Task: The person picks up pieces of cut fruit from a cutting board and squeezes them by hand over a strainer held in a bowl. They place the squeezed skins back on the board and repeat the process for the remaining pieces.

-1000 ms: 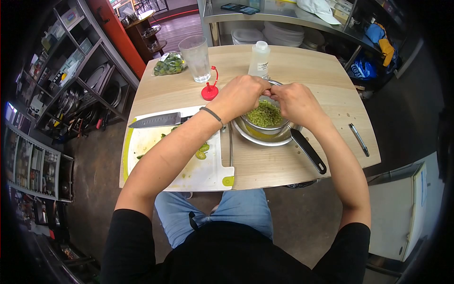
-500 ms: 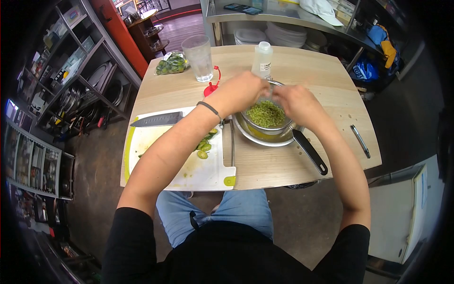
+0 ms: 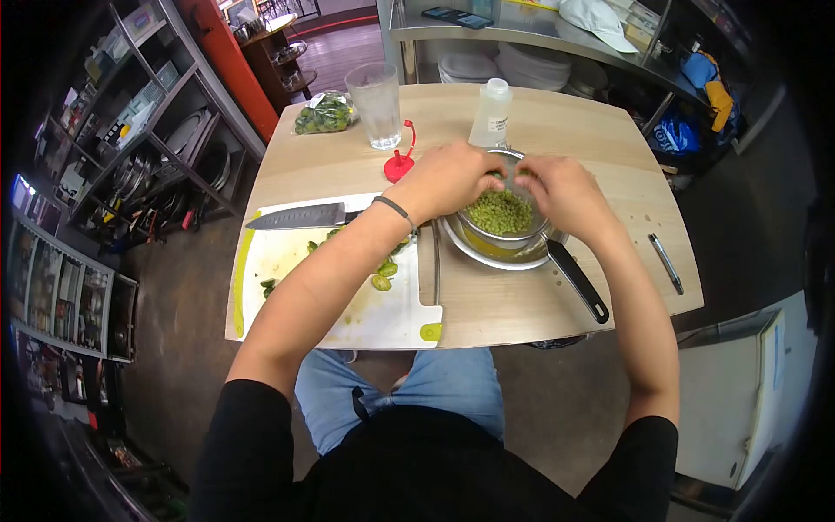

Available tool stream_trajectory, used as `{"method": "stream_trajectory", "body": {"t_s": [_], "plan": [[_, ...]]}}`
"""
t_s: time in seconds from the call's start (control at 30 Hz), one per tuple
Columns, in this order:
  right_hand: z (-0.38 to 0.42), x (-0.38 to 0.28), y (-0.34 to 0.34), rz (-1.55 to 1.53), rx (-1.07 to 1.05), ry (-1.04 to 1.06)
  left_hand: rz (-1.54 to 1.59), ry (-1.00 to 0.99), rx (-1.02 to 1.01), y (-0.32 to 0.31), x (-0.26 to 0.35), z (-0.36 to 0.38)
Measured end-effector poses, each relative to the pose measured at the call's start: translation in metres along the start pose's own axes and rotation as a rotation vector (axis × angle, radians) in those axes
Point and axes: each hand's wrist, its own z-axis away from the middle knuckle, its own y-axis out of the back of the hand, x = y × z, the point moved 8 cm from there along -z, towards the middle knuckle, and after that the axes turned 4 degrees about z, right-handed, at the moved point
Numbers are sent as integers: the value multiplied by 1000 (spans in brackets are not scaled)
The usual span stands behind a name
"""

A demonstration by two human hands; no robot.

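A strainer with a black handle (image 3: 577,280) rests over a metal bowl (image 3: 487,257), with many small green seeds or bits (image 3: 502,211) in its mesh. Over its far left rim is my left hand (image 3: 457,177), fingers curled, thumb near the fingertips. Facing it across the strainer, my right hand (image 3: 557,187) has its fingers bent together over the far right rim. Whatever either hand pinches is too small to make out. Left of the bowl, a white cutting board (image 3: 383,317) holds a knife (image 3: 300,217) and cut green pieces (image 3: 383,277).
Beyond my hands stand a squeeze bottle (image 3: 491,117), a red nozzle cap (image 3: 398,165), a tall clear glass (image 3: 378,109) and a bag of green produce (image 3: 323,114). A pen (image 3: 666,264) lies at the right. A metal shelf (image 3: 522,33) runs behind the table.
The view has shifted slightly. My hands have moved a little lower and apart from each other, so the red cap and more of the knife show.
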Motion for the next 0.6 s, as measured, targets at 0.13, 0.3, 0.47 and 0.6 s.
{"method": "stream_trajectory", "body": {"t_s": [0.13, 0.3, 0.47, 0.6], "plan": [[3, 1, -20, 140, -229, -13, 192, -57, 24, 14, -1, 12], [-13, -44, 14, -7, 21, 105, 164, 16, 262, 80, -33, 61], [-27, -121, -41, -101, -174, 296, 124, 349, 186, 85, -95, 135], [-42, -170, -106, 7, -322, 357, 126, 435, 116, 61, -129, 175]]}}
